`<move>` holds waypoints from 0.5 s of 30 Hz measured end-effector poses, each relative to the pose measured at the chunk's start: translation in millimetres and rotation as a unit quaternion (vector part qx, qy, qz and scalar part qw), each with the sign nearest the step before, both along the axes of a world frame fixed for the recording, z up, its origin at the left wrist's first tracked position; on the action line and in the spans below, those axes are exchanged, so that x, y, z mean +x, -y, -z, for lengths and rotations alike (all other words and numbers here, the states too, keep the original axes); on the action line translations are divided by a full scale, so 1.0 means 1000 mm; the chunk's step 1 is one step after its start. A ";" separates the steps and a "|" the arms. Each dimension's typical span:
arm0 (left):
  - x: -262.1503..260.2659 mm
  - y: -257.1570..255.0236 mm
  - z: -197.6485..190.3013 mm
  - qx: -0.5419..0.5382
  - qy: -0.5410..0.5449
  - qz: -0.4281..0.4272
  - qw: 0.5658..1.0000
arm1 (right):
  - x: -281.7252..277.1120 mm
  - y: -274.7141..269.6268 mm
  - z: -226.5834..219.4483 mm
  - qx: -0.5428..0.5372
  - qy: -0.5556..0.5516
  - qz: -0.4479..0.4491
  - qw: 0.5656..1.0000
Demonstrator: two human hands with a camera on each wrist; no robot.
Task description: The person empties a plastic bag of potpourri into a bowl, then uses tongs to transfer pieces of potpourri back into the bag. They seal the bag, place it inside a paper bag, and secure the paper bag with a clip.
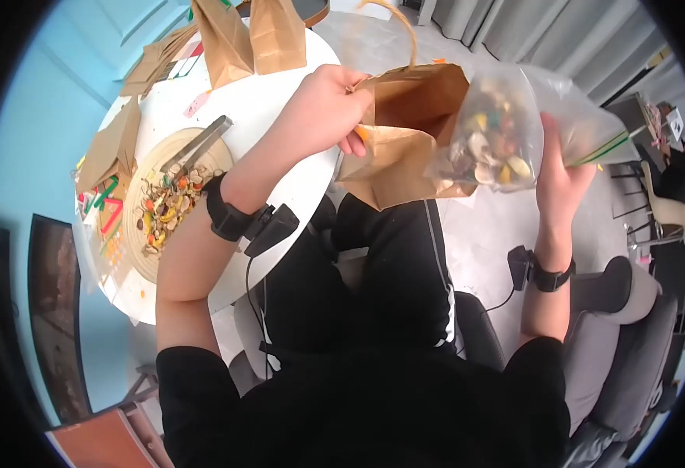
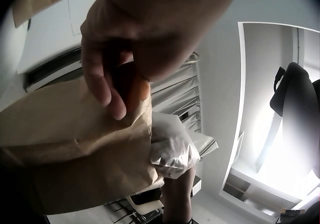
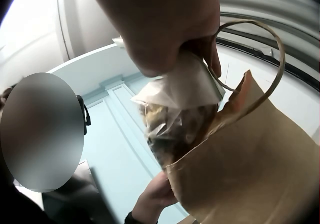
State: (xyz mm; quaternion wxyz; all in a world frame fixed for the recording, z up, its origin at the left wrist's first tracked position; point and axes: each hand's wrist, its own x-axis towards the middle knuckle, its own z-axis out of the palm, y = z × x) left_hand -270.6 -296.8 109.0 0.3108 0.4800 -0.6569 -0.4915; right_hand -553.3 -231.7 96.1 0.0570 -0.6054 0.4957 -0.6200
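In the head view my left hand (image 1: 325, 109) grips the rim of a brown kraft paper bag (image 1: 393, 171), whose mouth is spread. A looped handle (image 3: 281, 59) rises from the far rim in the right wrist view. My right hand (image 1: 565, 183) holds a clear zip bag (image 1: 498, 132) by its upper part, beside the green-lined seal. Mixed dried-looking pieces fill the bottom of that zip bag, which overlaps the paper bag's right rim. From the right wrist, the zip bag's filled end (image 3: 170, 121) hangs at the paper bag's mouth. Left fingers (image 2: 116, 106) curl over the paper edge.
On the white round table (image 1: 260, 101) at the left lies a round tray (image 1: 134, 164) of mixed dried pieces with metal tongs (image 1: 202, 140) on it. More paper bags (image 1: 276, 35) stand at the back. Colored sticks (image 1: 111, 214) lie near the left edge.
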 end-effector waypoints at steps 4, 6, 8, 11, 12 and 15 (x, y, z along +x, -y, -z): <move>-0.006 -0.003 0.004 0.003 -0.008 0.021 1.000 | 0.011 -0.009 0.001 -0.020 -0.113 0.002 0.993; -0.012 -0.010 0.004 -0.015 0.006 0.070 0.997 | 0.020 -0.004 -0.007 -0.114 -0.195 0.070 0.972; -0.017 -0.014 0.005 -0.035 0.020 0.097 0.995 | 0.024 0.003 -0.018 -0.170 -0.205 0.125 0.956; -0.019 -0.021 -0.001 -0.029 0.030 0.104 0.994 | 0.016 0.006 -0.026 -0.156 -0.262 0.158 0.939; -0.018 -0.020 -0.001 -0.029 0.028 0.106 0.994 | 0.008 0.010 -0.023 -0.203 -0.310 0.145 0.918; -0.014 -0.017 0.001 -0.023 0.018 0.108 0.994 | 0.000 0.008 -0.014 -0.228 -0.306 0.153 0.912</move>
